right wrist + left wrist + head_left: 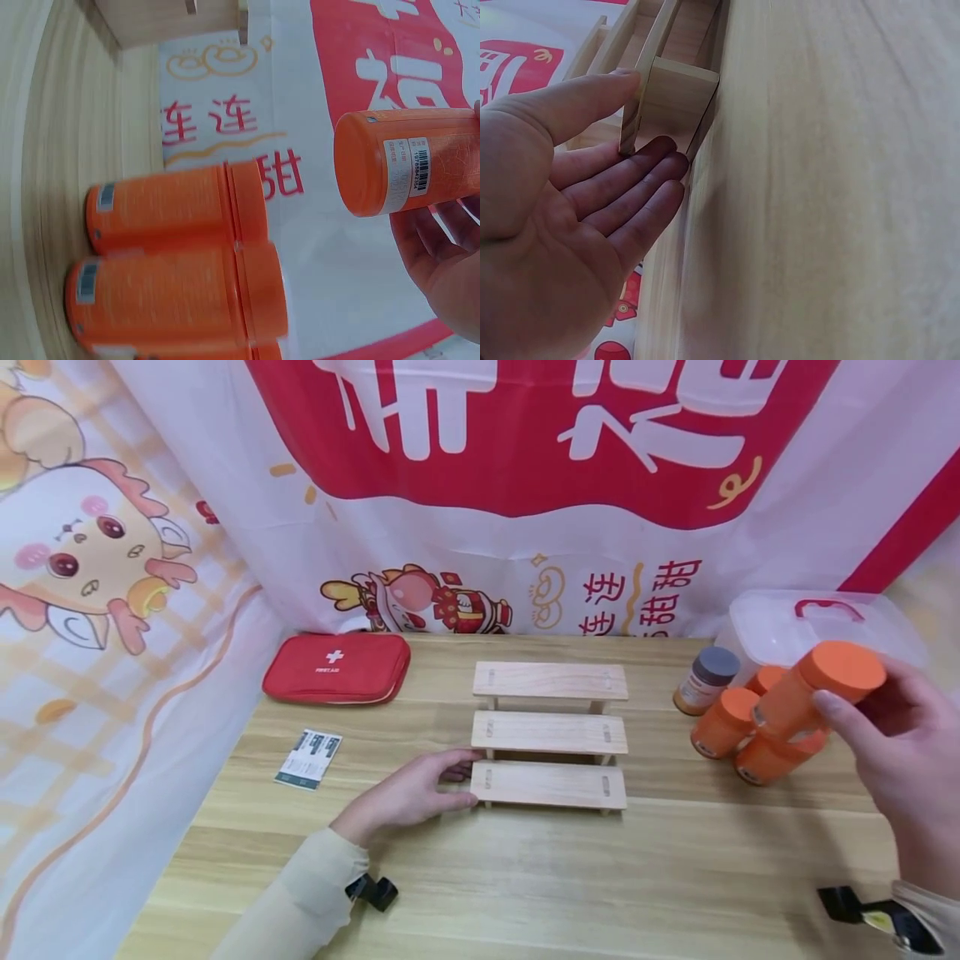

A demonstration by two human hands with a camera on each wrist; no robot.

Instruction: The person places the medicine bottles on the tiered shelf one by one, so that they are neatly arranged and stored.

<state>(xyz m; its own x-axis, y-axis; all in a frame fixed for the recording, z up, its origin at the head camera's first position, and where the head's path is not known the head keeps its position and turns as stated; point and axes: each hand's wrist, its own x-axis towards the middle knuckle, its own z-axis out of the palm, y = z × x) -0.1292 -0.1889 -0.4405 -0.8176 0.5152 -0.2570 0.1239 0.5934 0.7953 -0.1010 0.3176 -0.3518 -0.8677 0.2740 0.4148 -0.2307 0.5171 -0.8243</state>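
A three-tier wooden step rack stands mid-table. At its left end, my left hand grips the lowest board, thumb on top and fingers beneath; the left wrist view shows the fingers nearly straight under the board. My right hand holds an orange lidded jar in the air at the right. In the right wrist view, the held jar shows a barcode label near its base, apart from the standing orange jars. More orange jars stand upright just below it in the head view.
A grey-lidded jar stands beside the orange ones. Behind them is a translucent box with a red handle. A red first-aid pouch and printed cards lie at the left. Printed cloth hangs at the back.
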